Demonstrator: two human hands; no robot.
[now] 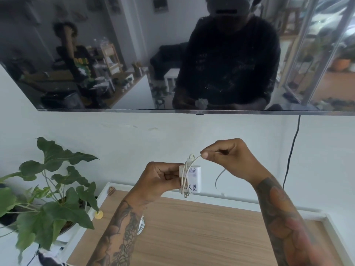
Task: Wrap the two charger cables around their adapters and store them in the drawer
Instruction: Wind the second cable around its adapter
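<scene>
Above the wooden top (201, 227), the left hand (161, 179) grips the white adapter (194, 179), fingers curled round it, while the right hand (228, 156) pinches the cable (195, 158) just past the wraps. Slack tension could loosen the coils (the tail dangles free), and the prongs might snag a loop.

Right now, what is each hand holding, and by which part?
The left hand grips the white adapter by its left side. The right hand pinches the cable just past the wrapped turns; its loose end hangs below.
</scene>
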